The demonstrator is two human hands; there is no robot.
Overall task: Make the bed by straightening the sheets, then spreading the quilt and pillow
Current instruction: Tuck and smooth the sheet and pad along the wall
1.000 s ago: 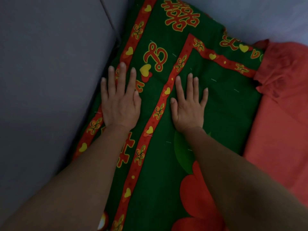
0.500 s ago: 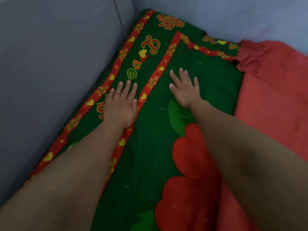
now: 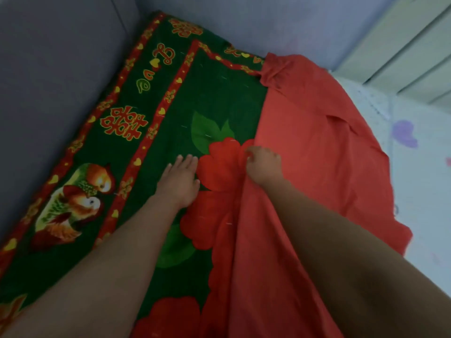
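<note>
Now left fingers lie flat on quilt; right fingers pinch red sheet.

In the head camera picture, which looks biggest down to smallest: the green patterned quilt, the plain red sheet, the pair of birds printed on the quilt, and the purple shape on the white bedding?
1. Green patterned quilt
2. Plain red sheet, not far behind
3. Pair of birds
4. Purple shape

Both hands now sit nearer, the right hand newly gripping the red sheet's edge, left hand flat
</note>
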